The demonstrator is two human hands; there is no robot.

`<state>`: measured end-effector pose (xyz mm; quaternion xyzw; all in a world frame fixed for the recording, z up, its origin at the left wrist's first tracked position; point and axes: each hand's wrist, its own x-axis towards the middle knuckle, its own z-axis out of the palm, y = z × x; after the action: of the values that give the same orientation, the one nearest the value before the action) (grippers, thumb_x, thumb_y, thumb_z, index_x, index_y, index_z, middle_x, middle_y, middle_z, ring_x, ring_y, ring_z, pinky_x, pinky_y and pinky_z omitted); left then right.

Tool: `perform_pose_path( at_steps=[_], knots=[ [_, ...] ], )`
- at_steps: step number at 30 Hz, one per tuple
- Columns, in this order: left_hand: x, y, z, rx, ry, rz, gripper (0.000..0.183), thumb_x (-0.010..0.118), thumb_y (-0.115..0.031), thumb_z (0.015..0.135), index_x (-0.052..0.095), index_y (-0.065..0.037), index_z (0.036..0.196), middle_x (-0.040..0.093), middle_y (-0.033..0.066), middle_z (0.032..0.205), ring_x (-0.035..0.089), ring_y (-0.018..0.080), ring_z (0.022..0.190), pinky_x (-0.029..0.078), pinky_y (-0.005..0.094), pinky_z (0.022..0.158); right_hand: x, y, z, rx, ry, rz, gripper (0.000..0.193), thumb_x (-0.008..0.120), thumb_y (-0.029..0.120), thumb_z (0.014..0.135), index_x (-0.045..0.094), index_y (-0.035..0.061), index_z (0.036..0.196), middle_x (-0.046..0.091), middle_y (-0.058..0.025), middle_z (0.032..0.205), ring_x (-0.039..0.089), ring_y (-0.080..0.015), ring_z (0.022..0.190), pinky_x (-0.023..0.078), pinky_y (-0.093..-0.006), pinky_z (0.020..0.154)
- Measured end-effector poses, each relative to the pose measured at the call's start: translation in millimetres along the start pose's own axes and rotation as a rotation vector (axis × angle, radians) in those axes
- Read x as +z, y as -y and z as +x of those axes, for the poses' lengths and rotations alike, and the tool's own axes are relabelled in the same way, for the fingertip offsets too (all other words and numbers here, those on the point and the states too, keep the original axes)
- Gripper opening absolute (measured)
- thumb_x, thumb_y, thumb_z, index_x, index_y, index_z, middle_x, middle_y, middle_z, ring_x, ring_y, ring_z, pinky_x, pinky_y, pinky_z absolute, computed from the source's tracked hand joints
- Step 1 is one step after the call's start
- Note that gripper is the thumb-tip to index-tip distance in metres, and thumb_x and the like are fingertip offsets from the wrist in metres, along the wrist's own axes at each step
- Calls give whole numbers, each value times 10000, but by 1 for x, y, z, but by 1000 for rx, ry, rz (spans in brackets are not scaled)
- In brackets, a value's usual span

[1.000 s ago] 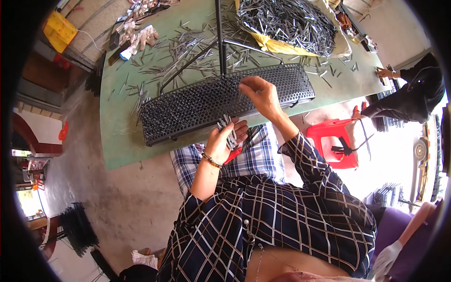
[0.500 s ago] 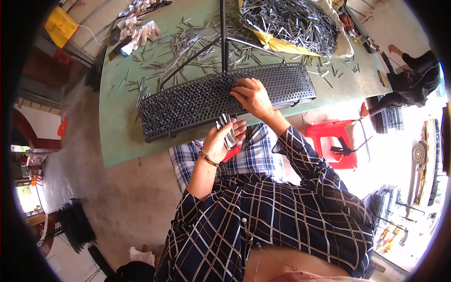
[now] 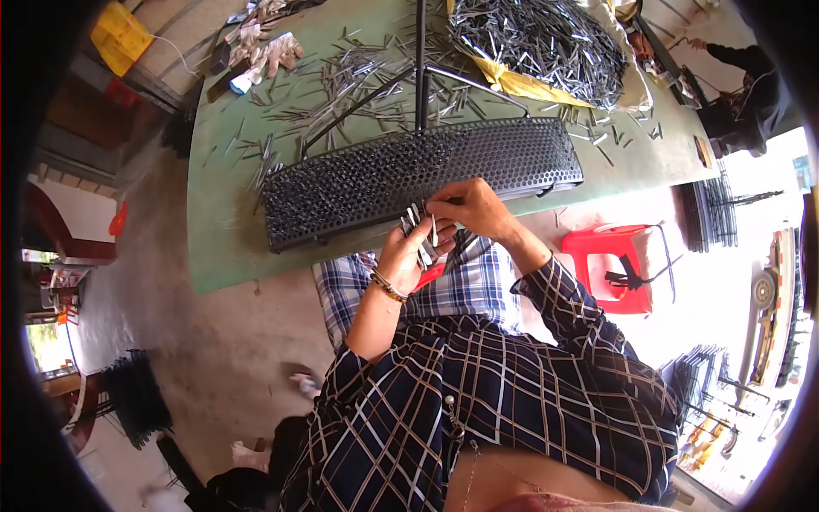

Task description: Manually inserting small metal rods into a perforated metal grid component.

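Observation:
My left hand, palm up just off the near edge of the table, is curled round a small bunch of thin metal strips. Right beside it is my right hand, its thumb and forefinger pinched at one strip by the left fingertips. Beyond both hands lies a long black perforated metal panel joined to a rod frame. The left part of the panel is crowded with dark strips in its holes; toward the right the holes look bare.
Loose strips lie scattered over the green table. A sack heaped with strips stands at the back right, stained gloves at the back left. A red stool is at the right; another person is beyond.
My right hand has come off the panel and back to the strips in my left hand. The person at the right has shifted. The whole view has moved slightly.

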<state>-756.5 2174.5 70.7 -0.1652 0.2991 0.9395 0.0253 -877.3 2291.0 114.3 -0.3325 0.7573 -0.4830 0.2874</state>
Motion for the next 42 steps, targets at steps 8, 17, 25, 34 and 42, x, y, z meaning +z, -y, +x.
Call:
perform_pose_path(
  at_steps=[8,17,25,34,42],
  knots=[
    [-8,3,1,10,-43,-100,251,500,-178,923,499,-4,1103,603,196,1053,627,269,912,536,397,777,4,20,21,-183,-401,70,199,651,144,832,637,-16,950,679,-87,801,616,-89,731,495,-230,641],
    [-11,-3,-4,-32,-67,-101,212,449,-106,925,473,1,1107,580,207,1062,616,281,927,537,409,774,15,-8,51,-294,-495,-157,170,655,140,803,647,20,924,656,-110,828,645,-219,717,506,-305,660],
    [-10,-7,-5,-10,-22,-94,218,475,-123,923,495,5,1099,591,185,1046,620,254,916,540,390,761,13,-16,51,-666,-389,-615,129,656,126,751,657,47,854,620,-87,901,589,-294,835,481,-359,739],
    [-9,-10,-5,49,47,-32,237,502,-155,921,511,-2,1101,602,139,1025,621,235,918,546,370,735,15,2,22,-202,-27,-127,205,689,182,790,669,-15,840,646,-81,744,609,-158,680,488,-269,624],
    [-7,-6,-3,-48,21,-42,293,493,-157,920,505,17,1156,602,169,1082,618,228,943,521,333,788,2,9,32,-180,-371,38,197,650,136,823,647,-15,950,672,-90,774,611,-92,701,491,-246,626]
  ],
)
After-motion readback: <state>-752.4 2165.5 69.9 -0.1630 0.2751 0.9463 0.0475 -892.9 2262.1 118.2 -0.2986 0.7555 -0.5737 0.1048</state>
